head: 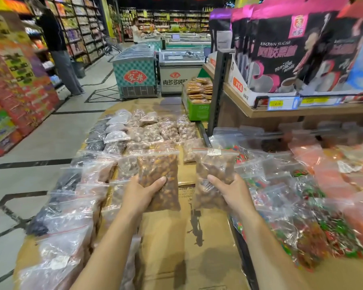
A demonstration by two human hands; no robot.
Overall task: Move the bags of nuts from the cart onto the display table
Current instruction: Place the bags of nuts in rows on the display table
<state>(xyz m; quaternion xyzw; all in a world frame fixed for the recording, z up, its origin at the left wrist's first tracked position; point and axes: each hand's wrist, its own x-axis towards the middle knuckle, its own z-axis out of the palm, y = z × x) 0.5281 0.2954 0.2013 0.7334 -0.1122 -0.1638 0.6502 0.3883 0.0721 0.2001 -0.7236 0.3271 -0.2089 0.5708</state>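
Note:
My left hand (140, 192) grips a clear zip bag of dark brown nuts (159, 164), held upright above the cardboard-covered cart (189, 243). My right hand (231, 192) grips a second zip bag of lighter brown nuts (214, 166) with a white label at its top. Both bags hang side by side over the cart's middle. Several more bags of nuts (147, 130) lie in rows at the cart's far end and along its left edge (71, 216). The display table (314, 197) on the right is covered with clear bags of colourful and orange snacks.
A wooden shelf (281, 110) with pink-and-black pouches (281, 49) stands above the display table, with a black upright post (218, 91). A green crate of biscuits (198, 97) and freezers (136, 74) stand beyond the cart. A person (59, 51) stands in the left aisle.

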